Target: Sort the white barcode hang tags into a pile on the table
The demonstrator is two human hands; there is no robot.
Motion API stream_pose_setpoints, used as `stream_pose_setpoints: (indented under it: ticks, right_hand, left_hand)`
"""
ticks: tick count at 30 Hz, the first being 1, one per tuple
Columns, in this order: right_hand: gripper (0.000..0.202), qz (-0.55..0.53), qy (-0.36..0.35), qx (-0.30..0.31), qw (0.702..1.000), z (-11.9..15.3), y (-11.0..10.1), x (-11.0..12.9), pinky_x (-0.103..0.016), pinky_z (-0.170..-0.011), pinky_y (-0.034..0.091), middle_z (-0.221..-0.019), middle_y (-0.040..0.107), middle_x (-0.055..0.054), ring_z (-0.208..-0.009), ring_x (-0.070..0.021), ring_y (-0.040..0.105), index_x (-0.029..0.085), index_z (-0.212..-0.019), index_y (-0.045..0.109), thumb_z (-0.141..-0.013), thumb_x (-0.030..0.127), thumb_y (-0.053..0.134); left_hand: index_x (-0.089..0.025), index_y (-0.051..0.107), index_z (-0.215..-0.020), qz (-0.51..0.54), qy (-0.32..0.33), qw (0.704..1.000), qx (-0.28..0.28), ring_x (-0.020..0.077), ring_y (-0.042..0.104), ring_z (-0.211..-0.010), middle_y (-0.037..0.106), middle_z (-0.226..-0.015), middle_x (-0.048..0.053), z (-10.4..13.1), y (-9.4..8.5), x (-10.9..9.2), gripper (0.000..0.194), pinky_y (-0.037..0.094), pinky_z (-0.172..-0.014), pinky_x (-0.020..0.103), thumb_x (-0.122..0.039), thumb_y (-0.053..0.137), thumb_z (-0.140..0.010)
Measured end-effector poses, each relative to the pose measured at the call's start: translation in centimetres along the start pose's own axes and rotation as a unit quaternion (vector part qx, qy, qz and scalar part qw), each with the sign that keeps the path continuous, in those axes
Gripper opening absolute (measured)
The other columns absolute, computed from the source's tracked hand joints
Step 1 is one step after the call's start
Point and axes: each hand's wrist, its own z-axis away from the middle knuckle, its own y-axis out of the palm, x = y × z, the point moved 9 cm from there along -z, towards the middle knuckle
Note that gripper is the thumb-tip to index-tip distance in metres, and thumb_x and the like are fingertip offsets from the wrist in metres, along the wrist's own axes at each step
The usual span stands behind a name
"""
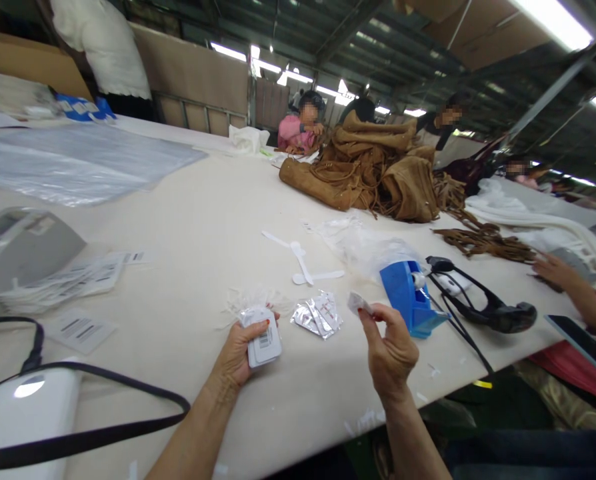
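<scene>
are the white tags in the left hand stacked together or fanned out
Stacked together: the white tags lie in one compact pile, edges roughly lined up, held by the left hand with its thumb across the top one.

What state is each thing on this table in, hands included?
Left hand: closed around tags
White tags: stacked, held
Right hand: pinching with fingertips
Small pale piece: held up, off the table
Foil packets: loose, overlapping
White strips: loose, some crossing
Printed labels: loosely piled
Plastic sheet: spread flat
Brown fringed goods: heaped
</scene>
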Motion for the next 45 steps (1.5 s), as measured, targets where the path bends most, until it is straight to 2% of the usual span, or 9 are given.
stream_pose_setpoints:
  ticks: [6, 10, 14, 18, 20, 22, 29, 37, 45]
  right_hand:
    - [0.006, 0.115, -0.053, 0.029, 0.992, -0.4, 2.4, -0.8, -0.023, -0.067, 0.044, -0.080, 0.056, -0.002, -0.074, -0.0110, 0.051, 0.015, -0.090, 0.058, -0.086, 0.015, 0.055]
    - [0.019, 0.165, -0.041, 0.151, 0.974, 1.9, 6.3, -3.0, -0.035, -0.082, 0.046, -0.097, 0.057, -0.009, -0.092, -0.0202, 0.052, 0.014, -0.100, 0.060, -0.083, 0.021, 0.055]
    - [0.021, 0.022, 0.102, 0.210, 0.972, 5.0, 8.4, -3.1, -0.031, -0.079, 0.044, -0.094, 0.058, -0.006, -0.088, -0.0170, 0.053, 0.016, -0.095, 0.062, -0.086, 0.032, 0.052]
    - [0.037, -0.176, 0.352, 0.302, 0.868, 9.5, 12.3, -2.9, -0.025, -0.057, 0.037, -0.069, 0.053, -0.001, -0.061, -0.0118, 0.046, 0.014, -0.079, 0.056, -0.072, 0.050, 0.064]
    - [0.041, -0.226, 0.404, 0.297, 0.835, 10.7, 13.6, -2.5, -0.023, -0.055, 0.033, -0.064, 0.049, 0.001, -0.059, -0.0105, 0.043, 0.014, -0.073, 0.052, -0.063, 0.049, 0.071]
    - [0.039, -0.243, 0.411, 0.283, 0.832, 11.0, 14.2, -2.3, -0.022, -0.053, 0.029, -0.060, 0.045, 0.002, -0.056, -0.0088, 0.039, 0.014, -0.068, 0.048, -0.061, 0.044, 0.073]
    - [0.035, -0.296, 0.483, 0.250, 0.786, 11.7, 14.1, -3.0, -0.021, -0.051, 0.026, -0.058, 0.046, 0.002, -0.055, -0.0078, 0.037, 0.013, -0.064, 0.052, -0.057, 0.039, 0.074]
    - [0.039, -0.272, 0.481, 0.206, 0.808, 10.7, 12.7, -3.8, -0.021, -0.052, 0.028, -0.058, 0.047, 0.001, -0.056, -0.0082, 0.037, 0.012, -0.063, 0.054, -0.060, 0.046, 0.073]
    - [0.046, -0.239, 0.449, 0.095, 0.856, 7.4, 8.8, -6.5, -0.019, -0.051, 0.033, -0.066, 0.053, 0.000, -0.058, -0.0078, 0.044, 0.011, -0.074, 0.057, -0.057, 0.049, 0.078]
  left_hand:
    - [-0.009, 0.063, -0.096, -0.002, -0.003, 1.000, 0.003, 0.0162, 0.063, -0.060, 0.069, -0.081, 0.009, -0.1, 0.0, 0.1, 0.045, 0.054, -0.049, 0.023, -0.006, 0.074, -0.053]
    - [-0.010, 0.063, -0.094, 0.000, -0.004, 1.000, 0.005, 0.0161, 0.063, -0.061, 0.069, -0.082, 0.008, 0.0, -0.1, 0.1, 0.045, 0.054, -0.049, 0.023, -0.008, 0.076, -0.051]
    - [-0.009, 0.065, -0.094, -0.003, -0.002, 1.000, 0.015, 0.0149, 0.061, -0.060, 0.069, -0.080, 0.008, 0.0, -0.1, 0.2, 0.047, 0.053, -0.048, 0.023, -0.012, 0.080, -0.049]
    - [-0.011, 0.064, -0.095, -0.006, -0.002, 0.999, 0.037, 0.0155, 0.061, -0.063, 0.069, -0.082, 0.007, 0.0, 0.2, 0.6, 0.048, 0.054, -0.052, 0.024, -0.016, 0.081, -0.050]
    - [-0.011, 0.064, -0.094, -0.008, -0.001, 0.999, 0.049, 0.0157, 0.061, -0.064, 0.068, -0.082, 0.007, 0.1, 0.5, 0.7, 0.046, 0.054, -0.055, 0.026, -0.016, 0.081, -0.051]
    - [-0.011, 0.064, -0.094, -0.011, 0.001, 0.998, 0.059, 0.0168, 0.062, -0.065, 0.068, -0.083, 0.007, 0.2, 0.7, 0.8, 0.046, 0.055, -0.058, 0.027, -0.016, 0.080, -0.052]
    - [-0.010, 0.062, -0.099, -0.008, -0.003, 0.998, 0.062, 0.0185, 0.063, -0.064, 0.069, -0.083, 0.009, 0.4, 1.0, 0.8, 0.052, 0.054, -0.057, 0.029, -0.015, 0.080, -0.051]
    - [-0.011, 0.061, -0.100, 0.012, -0.006, 0.998, 0.069, 0.0221, 0.064, -0.068, 0.069, -0.079, 0.008, 0.5, 1.2, 0.6, 0.054, 0.055, -0.065, 0.035, -0.011, 0.080, -0.050]
    - [-0.010, 0.061, -0.097, 0.020, 0.005, 0.998, 0.052, 0.0138, 0.063, -0.065, 0.069, -0.082, 0.008, 0.2, 0.6, 0.2, 0.051, 0.053, -0.061, 0.021, -0.010, 0.079, -0.049]
